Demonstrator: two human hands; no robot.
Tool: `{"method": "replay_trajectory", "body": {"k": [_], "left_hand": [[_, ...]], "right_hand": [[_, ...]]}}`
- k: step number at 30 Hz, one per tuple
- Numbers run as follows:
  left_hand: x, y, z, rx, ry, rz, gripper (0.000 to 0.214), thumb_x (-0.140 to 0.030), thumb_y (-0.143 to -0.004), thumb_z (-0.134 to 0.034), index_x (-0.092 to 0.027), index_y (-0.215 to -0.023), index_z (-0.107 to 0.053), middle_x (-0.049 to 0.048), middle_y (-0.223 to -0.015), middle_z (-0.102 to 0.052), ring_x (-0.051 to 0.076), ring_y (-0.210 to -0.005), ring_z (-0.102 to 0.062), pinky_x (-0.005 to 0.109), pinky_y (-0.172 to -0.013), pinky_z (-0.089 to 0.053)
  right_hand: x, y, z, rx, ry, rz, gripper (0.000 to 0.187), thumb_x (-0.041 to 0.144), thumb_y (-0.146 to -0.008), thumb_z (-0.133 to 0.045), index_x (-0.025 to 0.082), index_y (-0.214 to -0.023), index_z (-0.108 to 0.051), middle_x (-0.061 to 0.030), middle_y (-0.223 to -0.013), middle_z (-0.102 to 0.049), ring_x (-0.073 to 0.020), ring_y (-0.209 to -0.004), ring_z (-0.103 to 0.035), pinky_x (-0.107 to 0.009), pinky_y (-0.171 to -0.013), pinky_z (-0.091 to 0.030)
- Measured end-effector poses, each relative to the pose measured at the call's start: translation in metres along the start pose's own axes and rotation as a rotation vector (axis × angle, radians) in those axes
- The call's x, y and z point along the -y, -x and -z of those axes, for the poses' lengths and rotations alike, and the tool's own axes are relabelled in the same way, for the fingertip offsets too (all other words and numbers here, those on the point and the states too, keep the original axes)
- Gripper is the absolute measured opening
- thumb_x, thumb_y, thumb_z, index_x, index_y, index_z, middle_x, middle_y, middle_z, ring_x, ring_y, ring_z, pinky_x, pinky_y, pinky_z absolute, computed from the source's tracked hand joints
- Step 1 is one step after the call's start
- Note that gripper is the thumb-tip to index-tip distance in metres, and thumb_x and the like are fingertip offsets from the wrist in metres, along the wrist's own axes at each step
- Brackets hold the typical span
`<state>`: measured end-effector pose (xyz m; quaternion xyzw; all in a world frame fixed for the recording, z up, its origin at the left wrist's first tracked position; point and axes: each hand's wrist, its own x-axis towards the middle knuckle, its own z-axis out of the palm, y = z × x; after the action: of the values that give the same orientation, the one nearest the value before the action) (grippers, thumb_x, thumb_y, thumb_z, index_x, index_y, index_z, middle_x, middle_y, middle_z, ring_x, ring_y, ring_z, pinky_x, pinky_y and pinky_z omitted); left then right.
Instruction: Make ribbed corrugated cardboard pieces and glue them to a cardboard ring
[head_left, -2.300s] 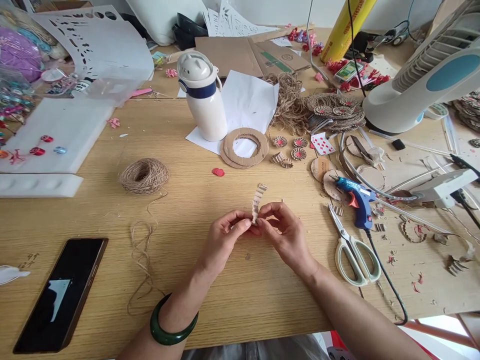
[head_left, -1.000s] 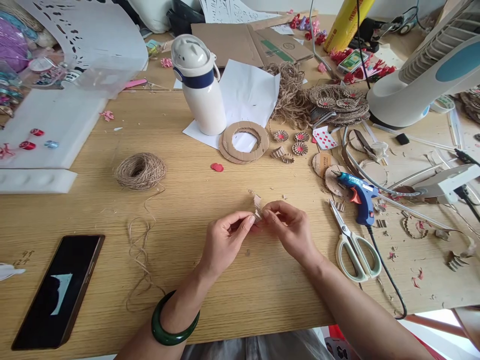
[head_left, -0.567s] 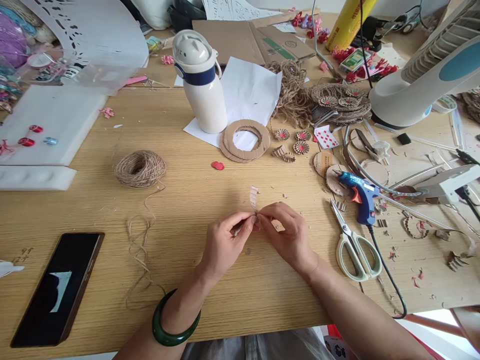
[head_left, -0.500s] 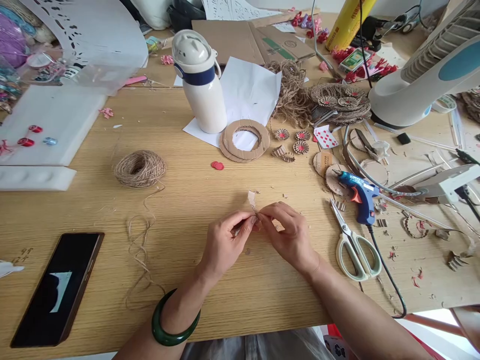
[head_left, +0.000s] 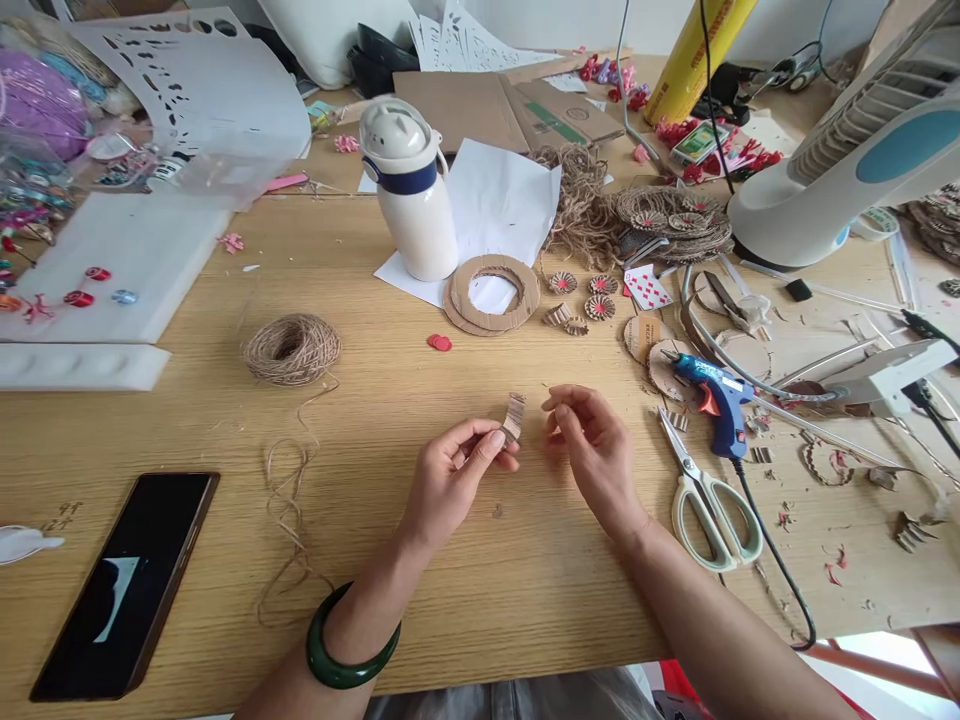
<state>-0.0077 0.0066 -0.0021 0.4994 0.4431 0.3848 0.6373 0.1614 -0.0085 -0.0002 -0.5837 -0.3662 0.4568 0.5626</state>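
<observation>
Left hand [head_left: 457, 480] pinching narrow corrugated cardboard strip [head_left: 514, 418]; right hand [head_left: 592, 445] half-open, empty, hovering just beside. One brown jute twine ball [head_left: 292, 350] lying left; one blue glue gun [head_left: 716, 395], one pair pale-green-handled scissors [head_left: 709, 520] lying right.

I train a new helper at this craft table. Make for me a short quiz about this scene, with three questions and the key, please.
1. Which hand holds the cardboard strip?
2. True or false: the green bangle is on the right wrist.
3. Fill the gap: the blue tool above the scissors is a glue ____.

Key: 1. The left hand. 2. False. 3. Gun.
</observation>
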Motion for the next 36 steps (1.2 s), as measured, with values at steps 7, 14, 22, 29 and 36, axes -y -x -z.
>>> {"method": "replay_trajectory", "body": {"k": [7, 14, 22, 29, 36], "left_hand": [[0.002, -0.004, 0.001, 0.044, 0.116, -0.036, 0.016, -0.030, -0.091, -0.065, -0.017, -0.097, -0.071, 0.0009, -0.081, -0.070, 0.011, -0.065, -0.064, 0.024, -0.069, -0.055], [0.002, -0.009, 0.004, 0.136, 0.020, 0.032, 0.023, -0.035, -0.088, -0.066, -0.014, -0.093, -0.073, 0.0033, -0.081, -0.071, 0.013, -0.066, -0.064, 0.026, -0.068, -0.056], [0.012, -0.020, 0.014, -0.101, -0.135, -0.145, 0.030, -0.040, -0.083, -0.069, -0.012, -0.094, -0.073, 0.0055, -0.081, -0.073, 0.014, -0.065, -0.066, 0.028, -0.068, -0.059], [-0.027, 0.018, 0.030, -0.248, -0.235, -0.283, 0.032, -0.040, -0.086, -0.066, -0.013, -0.104, -0.072, 0.0032, -0.071, -0.070, 0.016, -0.073, -0.068, 0.029, -0.078, -0.057], [-0.012, 0.120, 0.042, -0.105, -0.152, -0.069, 0.030, -0.044, -0.079, -0.073, -0.020, -0.097, -0.077, 0.0061, -0.088, -0.074, 0.023, -0.081, -0.068, 0.034, -0.078, -0.058]], "right_hand": [[0.006, 0.002, -0.004, 0.400, -0.106, -0.279, 0.047, 0.061, -0.087, -0.060, 0.015, -0.078, -0.066, -0.0028, -0.065, -0.066, -0.0126, -0.055, -0.062, -0.024, -0.051, -0.054], [-0.005, 0.003, -0.006, 0.219, -0.101, -0.142, 0.039, 0.055, -0.079, -0.073, 0.016, -0.078, -0.071, -0.0022, -0.067, -0.069, -0.0144, -0.058, -0.066, -0.027, -0.060, -0.057], [-0.018, -0.010, -0.003, 0.007, -0.021, 0.041, 0.042, 0.057, -0.078, -0.070, 0.015, -0.076, -0.068, 0.0004, -0.054, -0.063, -0.0132, -0.049, -0.058, -0.025, -0.051, -0.049], [-0.021, -0.026, 0.001, -0.068, -0.093, 0.086, 0.040, 0.058, -0.078, -0.064, 0.018, -0.073, -0.059, 0.0025, -0.056, -0.060, -0.0107, -0.043, -0.051, -0.025, -0.044, -0.043], [-0.025, -0.022, -0.005, -0.096, -0.091, 0.140, 0.034, 0.051, -0.078, -0.059, 0.019, -0.066, -0.056, 0.0043, -0.049, -0.053, -0.0092, -0.040, -0.045, -0.023, -0.040, -0.039]]}}
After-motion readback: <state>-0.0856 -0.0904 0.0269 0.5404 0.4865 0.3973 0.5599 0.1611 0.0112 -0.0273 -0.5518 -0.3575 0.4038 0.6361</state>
